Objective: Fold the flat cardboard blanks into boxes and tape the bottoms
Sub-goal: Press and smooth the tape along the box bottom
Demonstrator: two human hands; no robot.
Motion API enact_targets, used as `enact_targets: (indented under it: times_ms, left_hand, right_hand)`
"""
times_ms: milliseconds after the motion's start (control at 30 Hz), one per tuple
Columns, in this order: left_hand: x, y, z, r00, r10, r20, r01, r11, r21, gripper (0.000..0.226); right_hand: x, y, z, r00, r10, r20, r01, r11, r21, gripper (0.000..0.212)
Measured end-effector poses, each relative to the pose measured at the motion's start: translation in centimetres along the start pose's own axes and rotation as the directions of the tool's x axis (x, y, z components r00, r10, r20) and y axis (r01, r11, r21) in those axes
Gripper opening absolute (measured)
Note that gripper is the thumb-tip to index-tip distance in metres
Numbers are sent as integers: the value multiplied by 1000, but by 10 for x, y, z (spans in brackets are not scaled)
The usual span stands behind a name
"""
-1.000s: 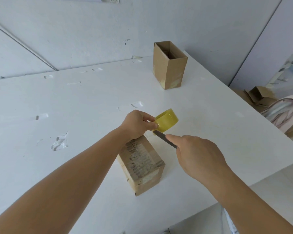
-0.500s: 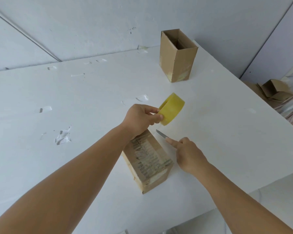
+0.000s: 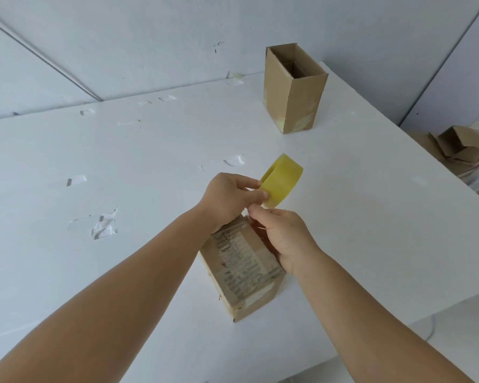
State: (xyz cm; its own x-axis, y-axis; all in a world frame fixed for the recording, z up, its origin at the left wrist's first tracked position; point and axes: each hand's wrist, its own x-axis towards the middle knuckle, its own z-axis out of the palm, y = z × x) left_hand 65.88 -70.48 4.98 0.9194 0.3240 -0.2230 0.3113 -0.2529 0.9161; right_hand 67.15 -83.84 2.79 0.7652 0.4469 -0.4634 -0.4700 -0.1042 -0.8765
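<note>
A brown cardboard box lies on its side on the white table, its taped bottom end towards me. Just above its far end, my left hand pinches a yellow tape roll by its near edge. My right hand is curled right beside it over the box's far end, thumb tip touching the roll's lower edge. The small knife it carried is hidden inside the fist; none lies on the table. A second box stands upright and open-topped at the back right.
Torn tape scraps stick to the table at the left and middle. The table's right edge runs diagonally past the upright box; beyond it lies a pile of folded cardboard. White walls close the back.
My right hand has moved up and left from the table to meet the tape roll, and the knife blade has dropped out of sight. The roll has stayed in my left hand.
</note>
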Motion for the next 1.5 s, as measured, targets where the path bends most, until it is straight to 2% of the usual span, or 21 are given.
enact_targets:
  times_ms: [100,200,300,433,533,633,700,733,800,867,900,1133,1200,1267,1300,1367,1433,1500]
  left_hand:
    - [0,-1,0,1000,15,0,-15,999,-31,15]
    - [0,1,-1,998,28,-64,-40,981,-188,4]
    - [-1,0,-4,994,46,-103,-73,956,-283,7]
    - [-5,-4,-8,983,79,-167,-132,932,-337,9]
    - [-6,-3,-8,975,76,-207,-145,930,-339,9]
    - [-8,-1,-6,971,76,-225,-147,936,-319,10]
    - [-10,1,-6,968,91,-236,-165,934,-317,10]
    - [-11,1,-5,965,97,-242,-173,933,-316,9]
    - [-12,3,-5,962,106,-253,-186,931,-315,8]
    - [-13,5,-5,958,114,-262,-198,926,-321,9]
    - [-14,7,-5,957,121,-265,-207,923,-324,9]
    - [-28,24,-31,927,170,-335,-287,895,-342,10]
    - [-38,23,-42,925,160,-345,-285,892,-352,11]
    - [-51,18,-52,927,145,-345,-270,897,-349,11]
    - [-57,16,-56,931,137,-338,-259,900,-350,13]
    - [-70,11,-62,948,117,-297,-225,905,-361,16]
    - [-82,8,-66,972,98,-215,-173,916,-362,17]
    - [-91,6,-69,988,77,-133,-119,930,-348,18]
  right_hand:
    - [1,3,2,999,4,-34,-5,999,-45,20]
    - [0,4,2,998,-3,-69,-5,993,-119,20]
    - [1,5,1,998,-8,-58,-1,987,-160,22]
    - [3,9,-1,1000,10,-5,-11,980,-200,27]
    - [3,8,0,995,83,50,-69,969,-239,32]
    - [5,8,-2,994,109,15,-100,947,-306,42]
    - [1,4,-5,999,26,-30,-35,935,-353,38]
    - [-3,2,-6,999,-39,-6,34,939,-342,35]
    - [-17,-2,-5,978,-135,158,187,904,-384,39]
    - [-29,-1,1,935,-107,340,271,832,-484,45]
    - [-31,1,3,923,-84,375,285,804,-523,49]
    - [-5,-5,35,941,-185,285,323,747,-581,60]
    - [5,-10,45,937,-213,278,338,759,-557,55]
    - [12,-14,51,934,-223,279,338,801,-494,38]
    - [14,-16,51,940,-222,261,316,855,-411,32]
    - [14,-28,45,954,-213,210,245,959,-140,30]
    - [12,-42,37,940,-231,251,195,968,160,37]
    - [8,-55,31,913,-264,312,179,945,275,64]
